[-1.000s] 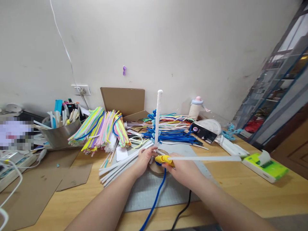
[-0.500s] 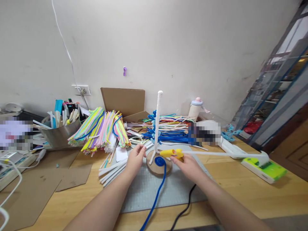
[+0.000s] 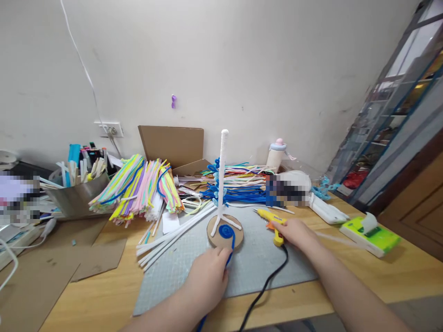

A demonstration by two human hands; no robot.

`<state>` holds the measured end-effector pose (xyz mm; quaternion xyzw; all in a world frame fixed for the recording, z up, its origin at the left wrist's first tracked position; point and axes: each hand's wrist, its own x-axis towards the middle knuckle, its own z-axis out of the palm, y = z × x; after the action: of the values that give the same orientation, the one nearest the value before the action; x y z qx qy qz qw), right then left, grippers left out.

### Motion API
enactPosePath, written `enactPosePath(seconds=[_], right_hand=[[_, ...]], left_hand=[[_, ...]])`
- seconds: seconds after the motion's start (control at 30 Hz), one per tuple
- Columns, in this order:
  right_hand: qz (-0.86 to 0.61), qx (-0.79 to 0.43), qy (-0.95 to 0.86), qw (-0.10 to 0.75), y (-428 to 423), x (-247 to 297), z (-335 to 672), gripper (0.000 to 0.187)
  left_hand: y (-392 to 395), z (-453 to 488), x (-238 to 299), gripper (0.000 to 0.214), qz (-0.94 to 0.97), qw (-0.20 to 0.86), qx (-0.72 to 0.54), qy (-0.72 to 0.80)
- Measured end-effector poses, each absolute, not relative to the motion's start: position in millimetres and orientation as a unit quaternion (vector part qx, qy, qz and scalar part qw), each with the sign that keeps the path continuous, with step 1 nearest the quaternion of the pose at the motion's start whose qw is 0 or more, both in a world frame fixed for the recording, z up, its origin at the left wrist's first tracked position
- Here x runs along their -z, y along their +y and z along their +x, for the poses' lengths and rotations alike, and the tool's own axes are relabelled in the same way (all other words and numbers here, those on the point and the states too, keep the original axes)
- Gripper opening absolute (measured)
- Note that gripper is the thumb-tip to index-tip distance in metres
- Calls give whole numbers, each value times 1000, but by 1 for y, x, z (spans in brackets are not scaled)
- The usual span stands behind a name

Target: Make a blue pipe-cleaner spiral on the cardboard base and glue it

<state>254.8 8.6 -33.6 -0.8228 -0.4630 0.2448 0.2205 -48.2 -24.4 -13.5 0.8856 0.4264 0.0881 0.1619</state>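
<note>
A round cardboard disc (image 3: 235,240) lies on the grey cutting mat (image 3: 256,265). A white wrapped stem (image 3: 222,175) stands upright on it beside a coiled blue pipe cleaner (image 3: 226,231). My left hand (image 3: 207,276) is closed on the blue pipe cleaner's trailing length, just in front of the disc. My right hand (image 3: 294,232) rests on the yellow glue gun (image 3: 272,220), which lies on the mat to the right of the disc, its black cord (image 3: 266,286) running toward me.
Bundles of coloured pipe cleaners (image 3: 138,186) and blue ones (image 3: 242,191) are piled at the back. White sticks (image 3: 169,237) lie left of the disc. A metal tub of tools (image 3: 74,193), a cardboard box (image 3: 173,145), a bottle (image 3: 276,156) and a green wipes pack (image 3: 370,235) surround the mat.
My right hand has lowered the glue gun onto the mat to the right of the disc. My left hand has moved back from the stem's base to the blue pipe cleaner.
</note>
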Motion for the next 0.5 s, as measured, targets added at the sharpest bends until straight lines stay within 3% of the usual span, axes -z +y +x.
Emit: enactPosePath(seconds=[0.13, 0.23, 0.3, 0.5], right_hand=[[-769, -106, -587, 230, 4, 17, 225, 37], [-552, -96, -784, 267, 5, 9, 189, 25], [-456, -99, -843, 268, 10, 9, 170, 27], [-442, -65, -859, 251, 32, 23, 156, 22]], left_hand=[[-26, -51, 20, 51, 895, 127, -67, 422], [-27, -53, 20, 53, 899, 97, -50, 423], [-26, -53, 17, 53, 900, 81, -37, 426], [-19, -52, 10, 53, 912, 12, 8, 411]])
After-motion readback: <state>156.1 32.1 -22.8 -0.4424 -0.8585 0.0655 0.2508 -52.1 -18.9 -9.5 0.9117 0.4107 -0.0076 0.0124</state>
